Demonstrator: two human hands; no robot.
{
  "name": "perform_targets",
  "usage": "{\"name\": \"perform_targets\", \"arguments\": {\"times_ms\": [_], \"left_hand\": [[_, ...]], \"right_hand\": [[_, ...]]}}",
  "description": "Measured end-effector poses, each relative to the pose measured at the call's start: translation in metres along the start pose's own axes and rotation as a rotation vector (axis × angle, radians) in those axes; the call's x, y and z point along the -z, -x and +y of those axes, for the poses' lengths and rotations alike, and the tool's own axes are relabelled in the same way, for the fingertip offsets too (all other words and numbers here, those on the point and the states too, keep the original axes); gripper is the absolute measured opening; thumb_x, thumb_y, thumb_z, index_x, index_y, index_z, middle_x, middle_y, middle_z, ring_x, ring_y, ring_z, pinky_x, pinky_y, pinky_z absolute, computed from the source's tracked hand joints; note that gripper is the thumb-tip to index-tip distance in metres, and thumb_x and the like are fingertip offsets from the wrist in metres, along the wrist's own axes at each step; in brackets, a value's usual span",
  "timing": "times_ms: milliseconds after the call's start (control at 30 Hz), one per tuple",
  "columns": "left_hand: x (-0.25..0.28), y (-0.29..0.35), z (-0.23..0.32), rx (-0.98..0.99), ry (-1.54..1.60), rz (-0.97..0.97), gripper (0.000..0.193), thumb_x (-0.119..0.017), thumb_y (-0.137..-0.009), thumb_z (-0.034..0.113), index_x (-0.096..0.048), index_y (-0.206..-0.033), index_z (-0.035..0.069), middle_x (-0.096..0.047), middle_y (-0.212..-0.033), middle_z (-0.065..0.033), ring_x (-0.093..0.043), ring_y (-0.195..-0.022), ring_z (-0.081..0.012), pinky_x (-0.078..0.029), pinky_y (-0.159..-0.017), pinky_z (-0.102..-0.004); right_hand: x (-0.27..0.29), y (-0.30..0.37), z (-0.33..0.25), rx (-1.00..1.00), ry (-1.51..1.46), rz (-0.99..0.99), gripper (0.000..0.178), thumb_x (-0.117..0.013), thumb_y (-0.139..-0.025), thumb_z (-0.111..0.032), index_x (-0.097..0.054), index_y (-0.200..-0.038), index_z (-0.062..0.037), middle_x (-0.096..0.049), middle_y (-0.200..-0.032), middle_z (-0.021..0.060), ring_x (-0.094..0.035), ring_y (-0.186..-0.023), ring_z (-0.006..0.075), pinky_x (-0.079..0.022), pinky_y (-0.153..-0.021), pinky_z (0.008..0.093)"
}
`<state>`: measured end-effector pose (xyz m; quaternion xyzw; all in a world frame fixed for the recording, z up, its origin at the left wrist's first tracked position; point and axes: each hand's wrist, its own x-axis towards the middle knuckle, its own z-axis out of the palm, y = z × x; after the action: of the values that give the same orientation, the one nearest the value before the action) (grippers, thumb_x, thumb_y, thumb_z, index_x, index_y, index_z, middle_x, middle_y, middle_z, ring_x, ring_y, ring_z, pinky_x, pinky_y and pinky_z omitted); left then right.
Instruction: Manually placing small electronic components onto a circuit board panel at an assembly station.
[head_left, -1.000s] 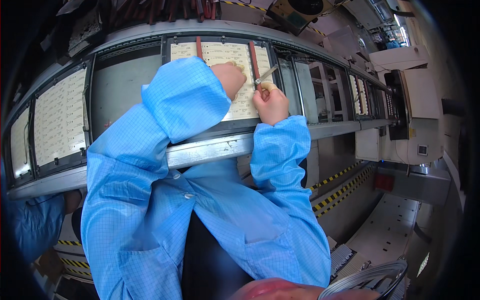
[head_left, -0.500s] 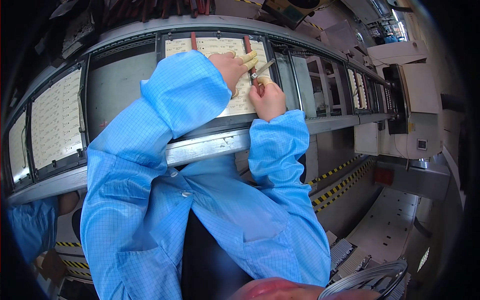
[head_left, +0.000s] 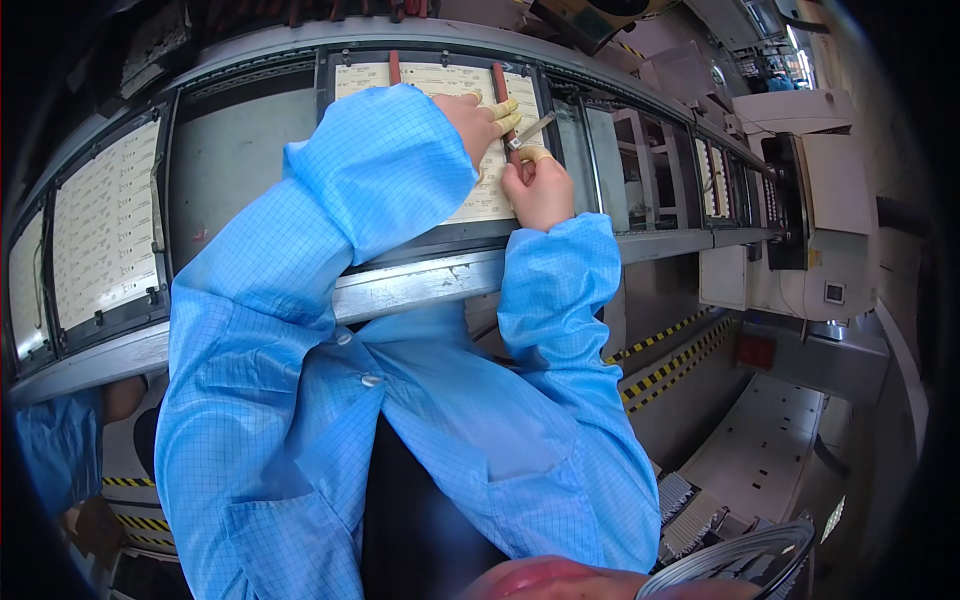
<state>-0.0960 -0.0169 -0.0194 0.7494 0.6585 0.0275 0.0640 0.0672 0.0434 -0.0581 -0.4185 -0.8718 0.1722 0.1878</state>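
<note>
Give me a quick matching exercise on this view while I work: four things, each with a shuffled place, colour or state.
1. Left hand
2. Right hand
3. Left red strip on the cream panel
4. Hazard tape

A. Yellow and black
B. Curled at the right red strip's lower part
C. Partly hidden by the left sleeve
D. Reaching onto the right red strip, farther up

Pairs: 1-D, 2-B, 3-C, 4-A

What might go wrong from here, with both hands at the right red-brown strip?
The right red-brown strip could skew if the left hand, fingers across it, and the right hand, pinching its near end, push unevenly. The thin pale piece jutting out there might catch a finger. The loose left sleeve hangs over the left red-brown strip and may nudge it.
</note>
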Motion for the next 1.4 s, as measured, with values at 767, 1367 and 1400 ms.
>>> {"name": "perform_targets", "arguments": {"times_ms": [767,1367,1400], "left_hand": [[0.003,0.002,0.002,0.015,0.036,-0.025,0.058,-0.065,-0.068,0.017,-0.051,-0.124,0.006,-0.051,-0.123,-0.0075,-0.049,-0.110,-0.0226,-0.047,-0.088,-0.0323],[0.048,0.103,-0.015,0.037,0.123,0.290,0.055,-0.059,-0.078,0.009,-0.041,-0.130,0.006,-0.045,-0.130,-0.0140,-0.050,-0.112,-0.0304,-0.044,-0.092,-0.0379],[0.060,0.131,-0.015,0.042,0.158,0.357,0.054,-0.060,-0.078,0.011,-0.042,-0.128,0.004,-0.047,-0.128,-0.0151,-0.049,-0.111,-0.0310,-0.044,-0.090,-0.0383]], "right_hand": [[-0.010,-0.001,-0.005,-0.092,0.004,0.044,0.022,-0.064,-0.076,-0.018,-0.060,-0.089,-0.0009,-0.061,-0.085,0.0149,-0.061,-0.078,0.0299,-0.049,-0.070,0.0393],[-0.002,-0.003,0.014,-0.088,-0.157,-0.068,0.028,-0.069,-0.077,-0.020,-0.062,-0.094,-0.0003,-0.059,-0.067,0.0040,-0.055,-0.061,0.0097,-0.046,-0.057,0.0260],[0.003,0.000,0.013,-0.095,-0.163,-0.065,0.028,-0.069,-0.077,-0.020,-0.062,-0.094,-0.0003,-0.059,-0.067,0.0040,-0.055,-0.061,0.0097,-0.046,-0.057,0.0260]]}}
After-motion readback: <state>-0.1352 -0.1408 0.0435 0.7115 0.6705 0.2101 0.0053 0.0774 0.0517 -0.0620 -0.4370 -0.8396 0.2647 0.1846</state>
